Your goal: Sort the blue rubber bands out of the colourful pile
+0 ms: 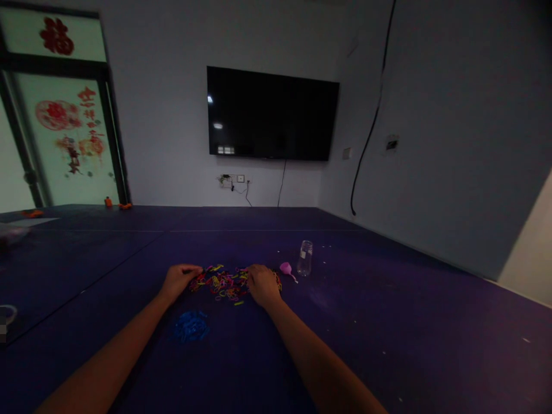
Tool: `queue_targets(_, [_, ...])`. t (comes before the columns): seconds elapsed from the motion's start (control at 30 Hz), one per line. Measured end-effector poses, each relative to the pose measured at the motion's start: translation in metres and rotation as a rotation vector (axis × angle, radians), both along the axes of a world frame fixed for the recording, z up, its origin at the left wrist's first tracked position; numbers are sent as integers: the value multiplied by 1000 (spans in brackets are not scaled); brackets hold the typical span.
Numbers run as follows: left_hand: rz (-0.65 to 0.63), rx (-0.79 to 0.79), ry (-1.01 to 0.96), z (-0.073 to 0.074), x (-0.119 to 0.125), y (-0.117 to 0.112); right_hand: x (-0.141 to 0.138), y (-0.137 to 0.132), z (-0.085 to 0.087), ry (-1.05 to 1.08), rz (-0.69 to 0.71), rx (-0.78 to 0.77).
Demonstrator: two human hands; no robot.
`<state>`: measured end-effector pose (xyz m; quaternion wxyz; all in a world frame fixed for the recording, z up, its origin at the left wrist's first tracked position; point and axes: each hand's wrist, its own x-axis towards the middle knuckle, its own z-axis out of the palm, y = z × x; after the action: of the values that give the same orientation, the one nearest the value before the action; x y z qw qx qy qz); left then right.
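A loose pile of small multicoloured rubber bands [222, 280] in red, yellow, pink and black lies on the dark purple surface. At its left edge, my left hand [177, 280] has thumb and forefinger pinched together; whatever sits between the tips is too small to make out. My right hand [262, 284] is over the pile's right part, fingers bent down into the bands and closed, their tips hidden. Closer to me, between my forearms, is a separate heap of blue rubber bands [192, 326]. A pink funnel [286, 268] rests on its side just right of my right hand, near an upright clear bottle [304, 260].
The purple surface [388, 333] stretches to the walls, with small white specks at right. Orange objects [108, 202] stand near the door at far left. A round-rimmed item [7, 313] is cut off at the left edge. A television [272, 114] hangs on the wall; a black cable [366, 141] dangles at right.
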<state>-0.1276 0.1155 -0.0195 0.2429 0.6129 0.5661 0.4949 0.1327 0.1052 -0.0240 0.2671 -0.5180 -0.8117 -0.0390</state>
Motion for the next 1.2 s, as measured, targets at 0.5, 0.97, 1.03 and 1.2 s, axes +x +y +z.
queue_targets(0.5, [-690, -605, 448, 78, -24, -46, 1, 3, 1, 32, -7, -29])
queue_targets(0.97, [-189, 244, 599, -6, 2, 7, 0, 1, 1, -15, -1, -10])
queue_targets(1.03, [-194, 244, 641, -12, 0, 7, 0, 0, 1, -14, 2, -13])
queue_targets(1.2, [-203, 234, 706, -12, 0, 6, -1, 1, 0, -12, 9, -2])
